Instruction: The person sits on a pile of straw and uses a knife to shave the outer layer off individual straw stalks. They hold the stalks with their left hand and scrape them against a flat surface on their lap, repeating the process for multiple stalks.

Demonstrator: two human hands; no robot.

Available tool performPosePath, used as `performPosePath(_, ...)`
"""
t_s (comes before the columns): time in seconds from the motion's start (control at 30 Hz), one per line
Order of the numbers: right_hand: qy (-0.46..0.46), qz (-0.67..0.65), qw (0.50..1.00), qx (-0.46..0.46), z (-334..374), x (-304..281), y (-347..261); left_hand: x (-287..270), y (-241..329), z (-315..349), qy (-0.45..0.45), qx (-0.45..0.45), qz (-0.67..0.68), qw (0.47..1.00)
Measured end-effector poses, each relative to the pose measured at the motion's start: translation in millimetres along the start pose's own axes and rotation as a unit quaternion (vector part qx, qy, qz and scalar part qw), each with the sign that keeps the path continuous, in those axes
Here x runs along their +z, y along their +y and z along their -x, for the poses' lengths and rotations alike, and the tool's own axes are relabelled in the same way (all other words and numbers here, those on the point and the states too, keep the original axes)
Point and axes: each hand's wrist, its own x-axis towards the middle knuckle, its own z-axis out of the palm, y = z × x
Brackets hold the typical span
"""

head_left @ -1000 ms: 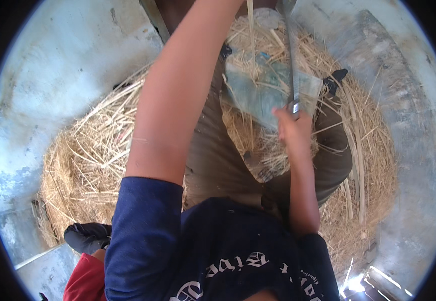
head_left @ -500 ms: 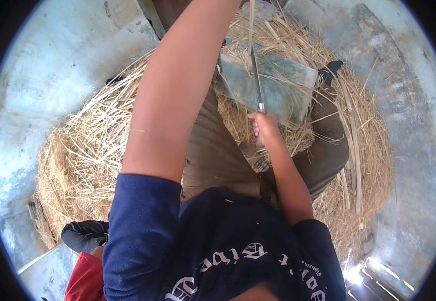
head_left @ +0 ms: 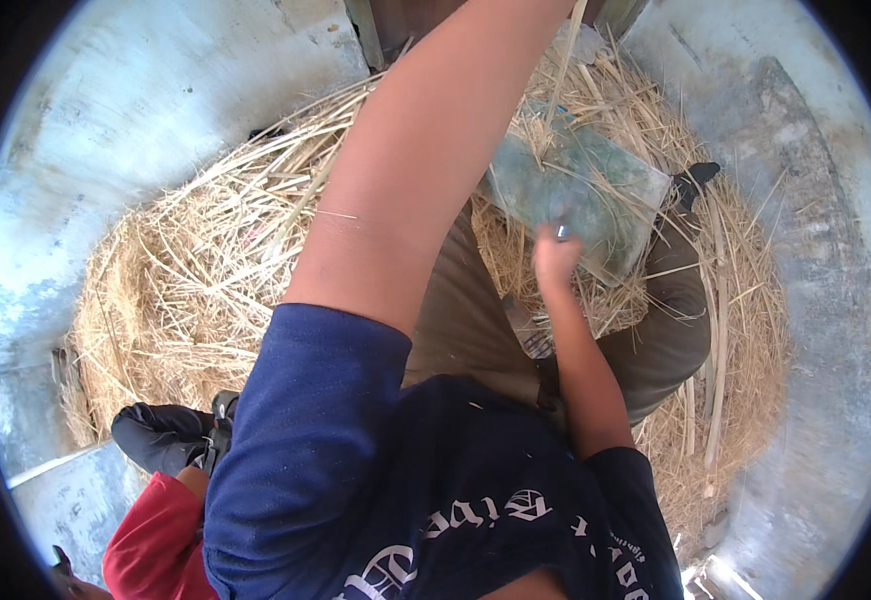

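My right hand (head_left: 556, 262) is closed around the handle of a knife (head_left: 561, 232). Motion smears the blade, and only the metal collar by the handle stands out. Just beyond it lies a worn greenish board (head_left: 605, 200), with loose fibres scattered over it, between my legs. My left arm (head_left: 405, 170) stretches up past the top edge, so its hand is out of the picture. A long pale plant strip (head_left: 562, 75) runs down from the top edge beside that arm to the board. Whatever holds its upper end is hidden.
Heaps of dry straw-like shavings (head_left: 205, 270) surround my brown trousers (head_left: 465, 310). Curved sheets of worn grey-blue metal (head_left: 155, 110) ring the spot. Another person in a red sleeve (head_left: 160, 535) is close at the lower left. Long strips (head_left: 720, 350) lie at the right.
The view has shifted, with my arms and the board now farther right. The blade was sharp against the strip and is now blurred. The strip slants more, and more of the other person shows.
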Motion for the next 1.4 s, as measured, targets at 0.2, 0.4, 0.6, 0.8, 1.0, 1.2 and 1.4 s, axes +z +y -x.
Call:
performPosePath(0.2, -0.028, 0.052, 0.964, 0.258, 16, -17, -11, 3, 22, -6, -0.045, -0.063, -0.027, 0.997)
performPosePath(0.4, -0.018, -0.137, 0.99, -0.025, 45, -15, -130, 7, 8, -12, -0.012, -0.011, 0.02, 1.0)
performPosePath(0.6, -0.024, -0.246, 0.902, -0.353, 0, 7, -89, -3, 11, -1, -0.027, -0.03, 0.026, 0.999)
performPosePath(0.8, -0.035, 0.054, 0.962, 0.265, 1, 0, 34, 14, 17, -2, -0.035, -0.049, -0.026, 0.998)
performPosePath(1.0, -0.077, -0.101, 0.956, 0.265, 25, -24, -92, 24, -1, -15, 0.007, 0.049, -0.036, 0.998)
performPosePath(1.2, -0.021, -0.297, 0.95, -0.093, 29, -31, -155, 7, 5, -6, 0.014, 0.006, -0.095, 0.995)
performPosePath(1.4, -0.029, 0.049, 0.994, 0.092, -10, -19, 18, 21, 10, 0, -0.013, -0.038, -0.04, 0.998)
